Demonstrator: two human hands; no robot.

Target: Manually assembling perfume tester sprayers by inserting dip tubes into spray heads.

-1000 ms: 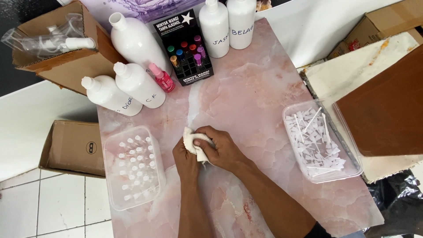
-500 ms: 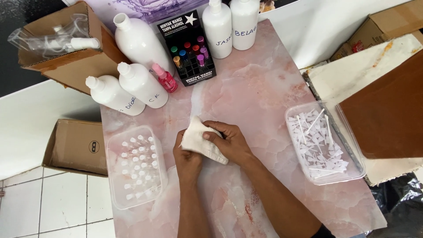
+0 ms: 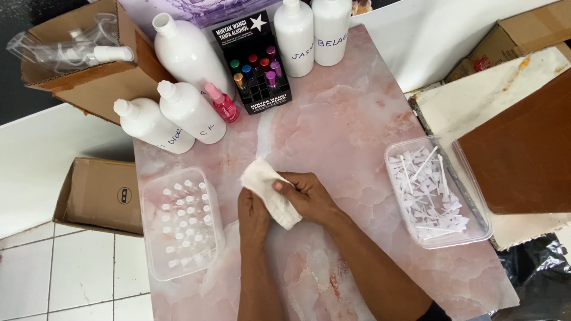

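Observation:
A white cloth [image 3: 269, 189] lies across both my hands above the pink marble table [image 3: 351, 125]. My right hand [image 3: 307, 196] pinches the cloth near its middle, thumb on top. My left hand [image 3: 253, 215] sits under and behind the cloth, its fingers wrapped in it. The cloth's upper end sticks out to the upper left and its lower end hangs toward my right wrist. Whatever lies inside the cloth is hidden.
A clear tub of small bottles [image 3: 179, 220] sits left of my hands. A clear tub of white plastic sticks [image 3: 433, 191] sits at the right. Several tall white bottles [image 3: 190, 110], a pink spray bottle [image 3: 222, 103] and a black vial rack [image 3: 256, 65] stand at the back. Cardboard boxes [image 3: 98, 193] lie left.
The cloth was bunched small between my hands. It has since unfolded and stretched out longer across them. My hands stayed at the table's middle.

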